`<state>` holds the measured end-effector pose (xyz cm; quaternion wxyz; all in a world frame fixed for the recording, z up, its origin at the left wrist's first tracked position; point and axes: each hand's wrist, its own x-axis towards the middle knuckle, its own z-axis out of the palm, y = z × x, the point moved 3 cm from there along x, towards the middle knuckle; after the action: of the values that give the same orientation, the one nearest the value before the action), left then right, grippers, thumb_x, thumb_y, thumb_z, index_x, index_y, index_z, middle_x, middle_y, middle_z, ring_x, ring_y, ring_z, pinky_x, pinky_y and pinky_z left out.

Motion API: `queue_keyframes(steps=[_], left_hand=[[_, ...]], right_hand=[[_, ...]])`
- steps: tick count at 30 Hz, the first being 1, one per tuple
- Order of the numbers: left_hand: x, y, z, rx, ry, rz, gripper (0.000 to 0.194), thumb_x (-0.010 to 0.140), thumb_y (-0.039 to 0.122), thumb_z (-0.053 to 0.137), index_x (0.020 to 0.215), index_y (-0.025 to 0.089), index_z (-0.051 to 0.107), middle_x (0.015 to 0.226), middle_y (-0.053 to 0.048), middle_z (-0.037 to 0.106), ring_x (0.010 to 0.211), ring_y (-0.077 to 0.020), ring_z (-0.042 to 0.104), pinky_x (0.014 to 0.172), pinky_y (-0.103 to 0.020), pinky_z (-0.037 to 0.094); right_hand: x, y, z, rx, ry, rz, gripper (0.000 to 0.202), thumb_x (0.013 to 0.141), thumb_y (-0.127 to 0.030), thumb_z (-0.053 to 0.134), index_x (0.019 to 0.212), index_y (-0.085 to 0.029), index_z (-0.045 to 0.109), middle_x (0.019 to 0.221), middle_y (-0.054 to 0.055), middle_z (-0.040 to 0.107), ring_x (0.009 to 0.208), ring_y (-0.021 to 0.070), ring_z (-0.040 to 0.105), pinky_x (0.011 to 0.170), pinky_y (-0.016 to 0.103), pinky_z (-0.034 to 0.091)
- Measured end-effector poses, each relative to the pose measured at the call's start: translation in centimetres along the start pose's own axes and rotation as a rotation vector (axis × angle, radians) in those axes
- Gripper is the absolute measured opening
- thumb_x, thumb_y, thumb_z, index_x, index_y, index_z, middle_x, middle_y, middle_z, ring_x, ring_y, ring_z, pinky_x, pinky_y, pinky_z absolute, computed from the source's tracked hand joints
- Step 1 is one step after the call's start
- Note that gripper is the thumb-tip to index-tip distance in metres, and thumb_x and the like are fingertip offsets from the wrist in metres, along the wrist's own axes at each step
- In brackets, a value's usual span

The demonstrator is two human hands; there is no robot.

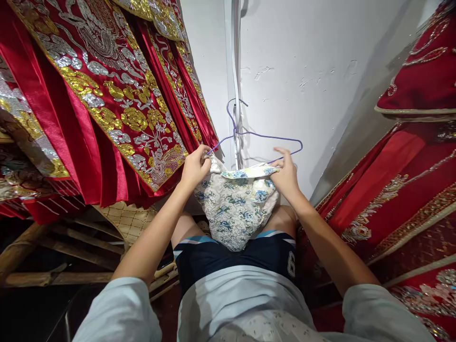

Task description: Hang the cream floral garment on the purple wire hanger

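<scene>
A white floral garment (231, 209) with blue and green flowers hangs down in front of my lap, its upper edge stretched between my hands. My left hand (195, 167) pinches its upper left corner, at the left end of a purple wire hanger (269, 136). On the other side, my right hand (286, 175) grips the garment's upper right edge, with the index finger raised near the hanger's right end. The hanger's right shoulder is bare, and its lower right part runs behind that hand. Its hook stands up against the wall. I cannot tell the exact kind of garment.
Red cloths with gold and silver sequin embroidery (135, 114) hang on the left. More red beaded garments (392, 204) are on the right. Ahead is a white wall (292, 61) with a vertical metal strip (232, 47). A bamboo frame (60, 278) stands at lower left.
</scene>
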<state>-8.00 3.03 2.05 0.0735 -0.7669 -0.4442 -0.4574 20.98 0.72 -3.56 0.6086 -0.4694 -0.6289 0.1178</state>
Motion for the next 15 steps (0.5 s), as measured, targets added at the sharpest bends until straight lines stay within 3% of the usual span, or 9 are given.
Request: queue_keyframes(steps=[1, 3, 5, 8, 11, 13, 15], left_hand=[[-0.1, 0.0, -0.2, -0.002, -0.017, -0.007, 0.029, 0.080, 0.016, 0.050, 0.105, 0.020, 0.063, 0.069, 0.000, 0.057, 0.060, -0.0159, 0.048, 0.066, -0.028, 0.039], [-0.4, 0.2, -0.7, -0.007, -0.028, -0.015, 0.034, 0.080, 0.017, 0.050, 0.112, 0.021, 0.060, 0.063, 0.003, 0.052, 0.054, -0.0147, 0.043, 0.062, -0.028, 0.036], [-0.6, 0.6, -1.1, -0.010, -0.022, -0.017, 0.037, 0.080, 0.017, 0.051, 0.116, 0.020, 0.058, 0.061, 0.004, 0.048, 0.052, -0.0145, 0.041, 0.060, -0.028, 0.035], [-0.4, 0.7, -1.4, 0.025, -0.019, -0.039, 0.036, 0.081, 0.019, 0.052, 0.117, 0.020, 0.057, 0.061, 0.003, 0.049, 0.052, -0.0150, 0.042, 0.059, -0.028, 0.033], [0.0, -0.2, -2.2, 0.118, 0.037, -0.105, 0.034, 0.085, 0.030, 0.057, 0.118, 0.020, 0.058, 0.074, -0.001, 0.060, 0.061, -0.0175, 0.051, 0.063, -0.029, 0.035], [0.0, -1.3, -3.0, 0.176, 0.087, -0.169, 0.035, 0.087, 0.043, 0.059, 0.113, 0.019, 0.061, 0.080, -0.004, 0.064, 0.067, -0.0198, 0.055, 0.065, -0.029, 0.036], [0.0, -2.6, -3.5, 0.197, 0.090, -0.215, 0.036, 0.089, 0.051, 0.056, 0.101, 0.018, 0.064, 0.078, -0.005, 0.064, 0.070, -0.0211, 0.056, 0.067, -0.029, 0.038]], right_hand=[[0.5, 0.3, -0.7, -0.029, 0.057, 0.004, 0.081, 0.065, -0.019, 0.060, 0.144, -0.019, 0.044, 0.076, 0.000, 0.065, 0.064, 0.0195, 0.057, 0.063, 0.031, 0.044], [1.8, 1.0, -1.8, -0.101, 0.098, 0.017, 0.100, 0.064, -0.021, 0.065, 0.156, -0.016, 0.025, 0.077, 0.001, 0.067, 0.066, 0.0217, 0.059, 0.068, 0.034, 0.047], [3.3, 1.7, -2.3, -0.184, 0.046, 0.047, 0.104, 0.062, -0.022, 0.068, 0.157, -0.012, 0.026, 0.075, 0.002, 0.068, 0.069, 0.0240, 0.061, 0.073, 0.037, 0.049], [5.2, 1.7, -2.7, -0.330, -0.062, 0.089, 0.084, 0.060, -0.019, 0.069, 0.142, -0.009, 0.054, 0.078, 0.007, 0.069, 0.077, 0.0282, 0.064, 0.079, 0.041, 0.050], [6.3, 0.4, -4.1, -0.419, -0.097, 0.097, 0.041, 0.063, -0.020, 0.071, 0.104, -0.011, 0.076, 0.078, 0.010, 0.070, 0.080, 0.0289, 0.064, 0.080, 0.041, 0.049], [6.8, -0.5, -5.6, -0.350, -0.139, 0.133, 0.019, 0.066, -0.026, 0.076, 0.078, -0.012, 0.075, 0.066, 0.009, 0.066, 0.070, 0.0242, 0.060, 0.073, 0.039, 0.048], [7.1, -0.7, -6.5, -0.121, -0.281, 0.226, 0.026, 0.064, -0.034, 0.081, 0.070, -0.011, 0.072, 0.062, 0.008, 0.065, 0.061, 0.0198, 0.058, 0.066, 0.037, 0.048]])
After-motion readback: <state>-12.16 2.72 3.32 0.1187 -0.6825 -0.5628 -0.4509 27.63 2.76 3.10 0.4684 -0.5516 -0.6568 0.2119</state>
